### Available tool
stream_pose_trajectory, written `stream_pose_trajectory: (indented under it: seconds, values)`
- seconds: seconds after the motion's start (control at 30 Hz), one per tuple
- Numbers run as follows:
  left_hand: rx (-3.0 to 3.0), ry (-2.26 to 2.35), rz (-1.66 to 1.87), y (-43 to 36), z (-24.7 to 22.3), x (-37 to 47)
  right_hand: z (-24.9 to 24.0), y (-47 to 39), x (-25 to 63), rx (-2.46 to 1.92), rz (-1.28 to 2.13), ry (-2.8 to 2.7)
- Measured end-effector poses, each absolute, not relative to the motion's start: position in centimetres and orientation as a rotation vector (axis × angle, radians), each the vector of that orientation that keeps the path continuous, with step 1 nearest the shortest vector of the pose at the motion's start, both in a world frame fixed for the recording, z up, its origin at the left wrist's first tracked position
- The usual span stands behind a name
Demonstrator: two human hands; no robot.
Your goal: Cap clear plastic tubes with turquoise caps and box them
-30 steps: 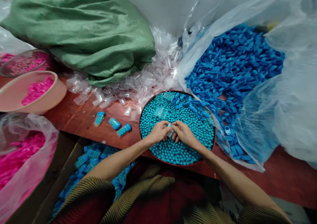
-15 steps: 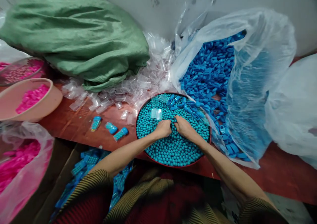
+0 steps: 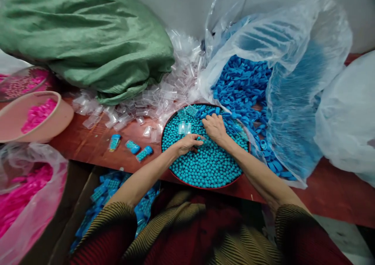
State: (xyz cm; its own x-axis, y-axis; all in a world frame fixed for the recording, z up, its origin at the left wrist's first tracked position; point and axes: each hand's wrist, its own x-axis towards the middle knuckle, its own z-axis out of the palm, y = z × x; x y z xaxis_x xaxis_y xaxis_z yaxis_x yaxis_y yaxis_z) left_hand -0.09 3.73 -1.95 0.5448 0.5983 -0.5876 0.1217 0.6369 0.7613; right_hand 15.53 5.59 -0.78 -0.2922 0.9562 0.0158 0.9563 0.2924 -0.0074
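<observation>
A round red-rimmed tray point(image 3: 187, 184) is filled with turquoise beads point(image 3: 205, 167). Over the beads, my left hand point(image 3: 187, 144) is closed in a pinch around what looks like a small clear container, mostly hidden by the fingers. Farther back, my right hand point(image 3: 215, 129) has its fingers curled down beside the blue plastic caps point(image 3: 205, 110) lying at the tray's far side. Its fingertips are hidden, so what they hold cannot be made out. Two empty clear containers point(image 3: 184, 128) lie on the beads just behind my left hand.
Several bead-filled containers with blue caps point(image 3: 144, 153) lie left of the tray. Behind are loose clear containers point(image 3: 158, 101) and a green sack point(image 3: 96, 42). A plastic bag point(image 3: 295, 101) of blue caps stands right. Pink pieces fill a bowl point(image 3: 66, 110) and a bag point(image 3: 55, 187) at left.
My hands, close together in the beads before, have come apart. My right hand has moved back toward the blue caps; my left has lifted and turned, its fingers now showing.
</observation>
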Motion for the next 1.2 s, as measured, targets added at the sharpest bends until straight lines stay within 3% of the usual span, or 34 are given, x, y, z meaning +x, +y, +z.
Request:
stream_pose_trajectory:
  seconds: [0.2, 0.63, 0.83, 0.97, 1.1, 1.2]
  values:
    - [0.742, 0.928, 0.384, 3.7, -1.7, -0.4, -0.7, 3.1, 16.3, -1.869, -0.084, -2.48]
    - [0.812, 1.101, 0.418, 3.1, -1.6, 0.2, -2.4, 1.4, 17.5, -1.69, 0.656, -2.137]
    - [1.169, 1.414, 0.353, 2.8, -1.2, 1.2, -2.2, 2.0, 17.5, -1.909, 0.509, -2.153]
    - [1.114, 1.382, 0.323, 3.2, -1.0, 1.3, -1.9, 2.4, 17.3, -1.793, 0.863, -2.084]
    - [0.905, 1.229, 0.348, 3.4, -0.7, 0.4, -1.7, 1.9, 17.5, -1.629, 1.437, -1.573]
    - [0.835, 1.144, 0.383, 3.3, -0.6, -0.2, -1.5, 1.3, 17.7, -1.49, 1.566, -1.404]
